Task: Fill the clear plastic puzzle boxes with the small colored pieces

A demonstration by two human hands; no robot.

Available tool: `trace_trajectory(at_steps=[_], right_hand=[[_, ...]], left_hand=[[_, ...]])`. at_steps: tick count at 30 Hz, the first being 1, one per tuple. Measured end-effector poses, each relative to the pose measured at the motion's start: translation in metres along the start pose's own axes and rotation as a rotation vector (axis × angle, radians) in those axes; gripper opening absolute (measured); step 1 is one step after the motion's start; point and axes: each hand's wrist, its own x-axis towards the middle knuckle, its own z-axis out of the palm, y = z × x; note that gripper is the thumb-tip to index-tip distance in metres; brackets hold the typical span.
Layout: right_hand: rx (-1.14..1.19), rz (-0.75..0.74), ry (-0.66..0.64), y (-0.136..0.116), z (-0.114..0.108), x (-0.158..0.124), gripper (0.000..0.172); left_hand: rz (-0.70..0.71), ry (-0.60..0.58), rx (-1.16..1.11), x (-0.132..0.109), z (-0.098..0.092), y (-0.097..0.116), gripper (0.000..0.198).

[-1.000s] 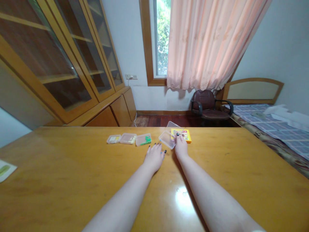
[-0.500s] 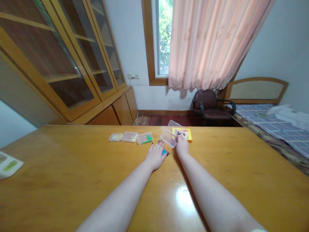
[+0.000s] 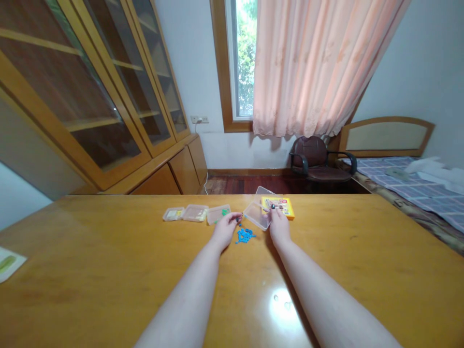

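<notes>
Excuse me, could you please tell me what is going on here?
A person is handling small pieces and clear boxes at a table. Their right hand holds a tilted clear box in front of a yellow box. Their left hand is just beyond a loose pile of blue pieces; whether its fingers hold anything is too small to tell. Further left, three clear trays stand in a row, the nearest to the hand with green pieces.

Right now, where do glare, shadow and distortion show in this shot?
Head view: white glare on the wooden tabletop, left of the right forearm, with a dark shadow along it; also head view: the glass-fronted cabinet leans, likely wide-angle distortion.
</notes>
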Motion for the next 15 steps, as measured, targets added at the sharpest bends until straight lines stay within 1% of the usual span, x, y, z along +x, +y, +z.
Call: trace_trajectory(at_steps=[3,6,9,12,15], right_hand=[[-0.001,0.003,0.012,0.0017,-0.001,0.0005,0.039],[0.003,0.012,0.015,0.0031,-0.0016,0.0008,0.038],[-0.011,0.003,0.002,0.0043,-0.001,0.0003,0.038],[-0.018,-0.014,-0.014,0.0044,0.0003,-0.0014,0.039],[0.0,-0.011,-0.042,0.0034,0.0009,-0.0028,0.04]], left_hand=[[0.024,-0.01,0.247,0.0025,-0.0001,0.0051,0.025],[0.096,-0.018,0.47,0.003,0.0001,0.0069,0.018],[0.153,-0.032,0.637,0.0021,0.0019,0.0042,0.01],[0.14,-0.029,0.723,0.0025,0.0048,0.0001,0.006],[0.145,0.005,0.672,0.0043,0.0057,-0.0012,0.006]])
